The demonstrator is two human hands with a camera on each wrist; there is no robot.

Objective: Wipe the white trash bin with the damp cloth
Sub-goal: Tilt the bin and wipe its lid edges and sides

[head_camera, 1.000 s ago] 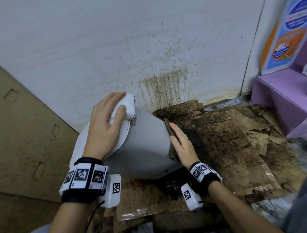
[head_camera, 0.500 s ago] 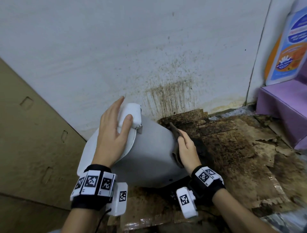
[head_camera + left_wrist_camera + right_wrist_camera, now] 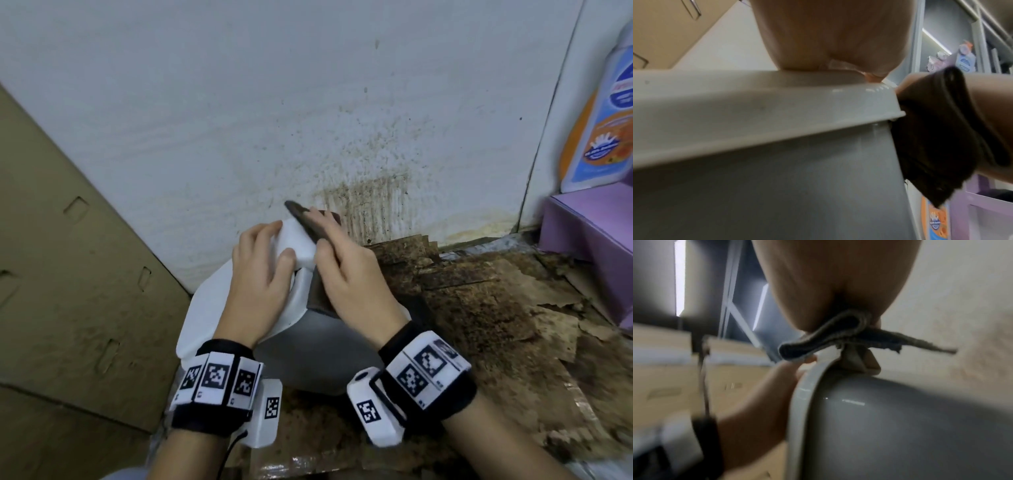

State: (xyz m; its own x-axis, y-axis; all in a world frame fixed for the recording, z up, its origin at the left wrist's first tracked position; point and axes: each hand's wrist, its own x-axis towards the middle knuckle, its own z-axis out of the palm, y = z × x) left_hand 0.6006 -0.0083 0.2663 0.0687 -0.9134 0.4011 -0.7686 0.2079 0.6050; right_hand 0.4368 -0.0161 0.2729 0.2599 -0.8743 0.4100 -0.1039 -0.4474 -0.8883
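The bin lies tipped on its side on the stained floor, by the far wall, right of a cardboard sheet. The left hand clasps the lid, fingers curled over it. The right hand grasps the cloth, pressing it on the bin just right of the left hand.

Glossy smooth plastic bin, frayed woven cloth, rough wall, matt cardboard
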